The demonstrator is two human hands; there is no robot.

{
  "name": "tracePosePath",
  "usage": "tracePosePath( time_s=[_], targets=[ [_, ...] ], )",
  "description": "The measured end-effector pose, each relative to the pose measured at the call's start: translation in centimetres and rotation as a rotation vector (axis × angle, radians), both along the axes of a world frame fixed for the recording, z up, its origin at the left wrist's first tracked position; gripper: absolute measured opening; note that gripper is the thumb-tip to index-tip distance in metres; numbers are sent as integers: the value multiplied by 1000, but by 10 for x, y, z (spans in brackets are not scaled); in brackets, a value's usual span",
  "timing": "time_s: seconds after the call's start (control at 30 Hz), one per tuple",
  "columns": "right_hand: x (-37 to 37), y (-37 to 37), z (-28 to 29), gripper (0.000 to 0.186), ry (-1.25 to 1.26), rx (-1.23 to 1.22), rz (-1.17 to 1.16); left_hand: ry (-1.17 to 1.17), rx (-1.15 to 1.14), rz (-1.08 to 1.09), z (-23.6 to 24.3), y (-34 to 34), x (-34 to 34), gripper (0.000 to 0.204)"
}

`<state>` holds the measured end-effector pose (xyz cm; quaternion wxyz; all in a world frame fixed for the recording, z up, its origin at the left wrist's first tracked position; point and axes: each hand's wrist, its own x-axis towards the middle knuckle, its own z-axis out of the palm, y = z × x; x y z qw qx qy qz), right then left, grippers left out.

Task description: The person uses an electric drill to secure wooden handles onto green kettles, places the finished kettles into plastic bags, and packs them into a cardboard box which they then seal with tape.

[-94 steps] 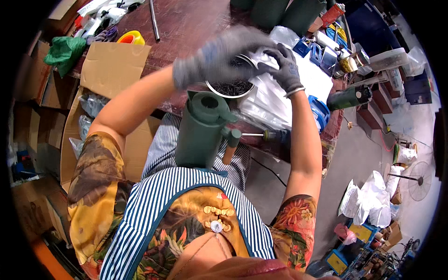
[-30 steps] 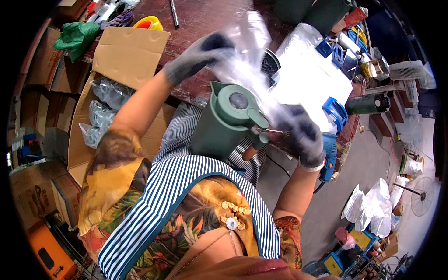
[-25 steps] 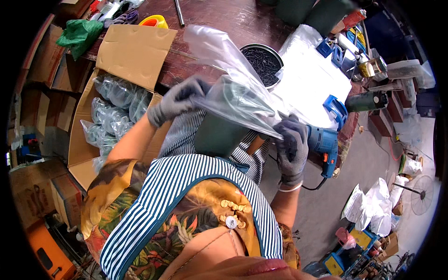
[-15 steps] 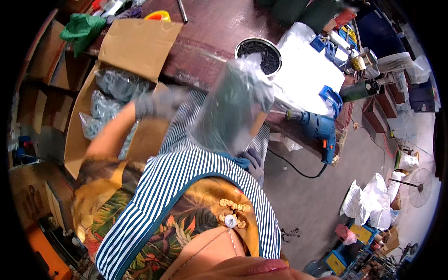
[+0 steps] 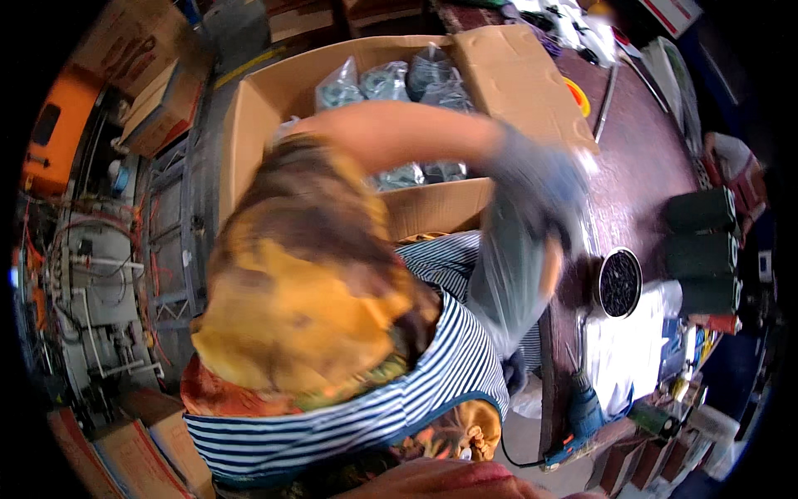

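A clear plastic bag (image 5: pixel 503 279) with something grey-green inside stands upright over my lap, beside the table edge. My left hand (image 5: pixel 544 187), in a grey glove, reaches across to the bag's top; motion smears its fingers. At the bag's lower end is my right hand (image 5: pixel 515 373), also gloved, closed against the plastic and partly hidden. Past my left arm, an open cardboard box (image 5: pixel 440 206) holds several clear bags of grey-green parts (image 5: pixel 384 81).
On the dark red table (image 5: pixel 611 175) stand a round tin of dark screws (image 5: pixel 619 284), white sheets (image 5: pixel 611 353) and several dark green cylinders (image 5: pixel 701 254). A blue power drill (image 5: pixel 585 412) lies at the near edge, its cord hanging down. Machinery (image 5: pixel 100 283) stands at the left.
My view has swung left, so the box sits nearer the middle. My left hand has moved from beside the box to the bag's top. My right hand stays at the bag's lower end.
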<state>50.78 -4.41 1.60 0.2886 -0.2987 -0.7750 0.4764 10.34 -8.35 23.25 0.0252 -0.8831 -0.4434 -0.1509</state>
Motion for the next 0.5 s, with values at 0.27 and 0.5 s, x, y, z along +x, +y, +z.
tracePosePath(
  time_s=[0.27,0.5],
  targets=[
    [-80,58,58,32,-57,-71,215,940,111,1400,15,-342,-125,19],
    [-130,37,87,30,-229,110,440,728,-937,1473,-230,-377,-211,20]
  ],
)
